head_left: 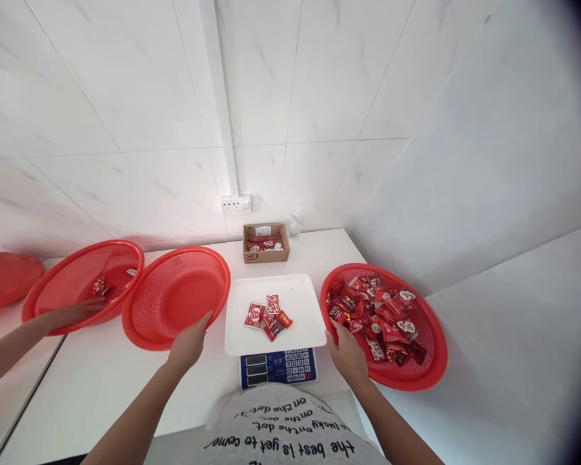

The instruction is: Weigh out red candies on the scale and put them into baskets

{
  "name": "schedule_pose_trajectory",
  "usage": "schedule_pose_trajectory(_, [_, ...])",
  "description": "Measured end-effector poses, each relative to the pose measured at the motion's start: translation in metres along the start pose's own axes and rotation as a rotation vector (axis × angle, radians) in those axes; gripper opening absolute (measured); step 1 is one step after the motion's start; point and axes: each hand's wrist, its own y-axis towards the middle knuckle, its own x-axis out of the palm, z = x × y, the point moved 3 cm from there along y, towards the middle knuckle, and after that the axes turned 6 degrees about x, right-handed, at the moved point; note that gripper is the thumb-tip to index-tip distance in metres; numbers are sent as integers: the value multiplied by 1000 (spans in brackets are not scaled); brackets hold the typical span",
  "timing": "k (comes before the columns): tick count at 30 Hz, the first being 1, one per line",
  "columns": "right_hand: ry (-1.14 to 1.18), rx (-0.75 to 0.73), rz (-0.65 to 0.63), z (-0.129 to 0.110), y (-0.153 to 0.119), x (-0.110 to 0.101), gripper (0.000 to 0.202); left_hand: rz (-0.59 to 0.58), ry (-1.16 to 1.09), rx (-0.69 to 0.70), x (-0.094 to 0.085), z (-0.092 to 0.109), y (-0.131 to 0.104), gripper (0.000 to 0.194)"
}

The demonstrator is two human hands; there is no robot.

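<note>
My left hand (188,343) grips the right front rim of an empty red mesh basket (177,300). My right hand (347,352) holds the left rim of another red basket (433,361), which is heaped with red-wrapped packets (390,316). Between my hands, a white tray (242,290) rests on a blue digital scale (278,367). Several small red packets (271,316) lie on the tray. The fingers of both hands are partly hidden by the basket rims.
A small cardboard box (266,255) of packets stands behind the tray, beside a clear plastic item (295,226). Another person's hand (80,311) reaches into a red basket (61,274) at left. More red baskets (7,278) sit at the far left edge.
</note>
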Motion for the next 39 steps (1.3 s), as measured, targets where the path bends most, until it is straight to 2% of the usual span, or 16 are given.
schedule_pose_trajectory(3, [2,11,-20,0,0,-1,52,45,-10,-9,-12,5,14,50])
schedule_pose_trajectory(7, [1,18,-43,-1,-1,-2,52,28,19,-33,-21,9,41,50])
schedule_pose_trajectory(12, [-8,27,-57,-3,-1,-4,51,28,16,-109,-23,-2,72,51])
schedule_pose_trajectory(16, [-6,26,-53,-4,-1,-5,52,54,14,-97,-25,-9,83,51])
schedule_pose_trajectory(18, [-12,28,-51,-3,-1,-5,52,99,28,-68,-24,-5,82,51])
schedule_pose_trajectory(20, [-17,26,-43,-3,-1,-4,51,204,-5,23,-17,6,78,50])
schedule_pose_trajectory(23, [-16,26,-29,-3,-1,-4,50,343,-251,145,4,31,67,51])
schedule_pose_trajectory(25, [-13,30,-26,-3,-1,-3,50,330,-471,42,24,43,59,55])
schedule_pose_trajectory(27, [-10,29,-24,-2,-1,-3,50,261,-651,-105,42,52,50,57])
schedule_pose_trajectory(29, [-6,26,-30,-2,0,-3,50,192,-788,-171,52,56,41,56])
schedule_pose_trajectory(33, [0,41,-40,-1,0,-3,50,151,-914,-186,60,55,27,50])
schedule_pose_trajectory(37, [18,52,-52,-3,0,-5,51,202,-994,-133,66,56,18,45])
schedule_pose_trajectory(39, [30,61,-70,-4,0,-5,52,220,-964,-140,68,56,14,45])
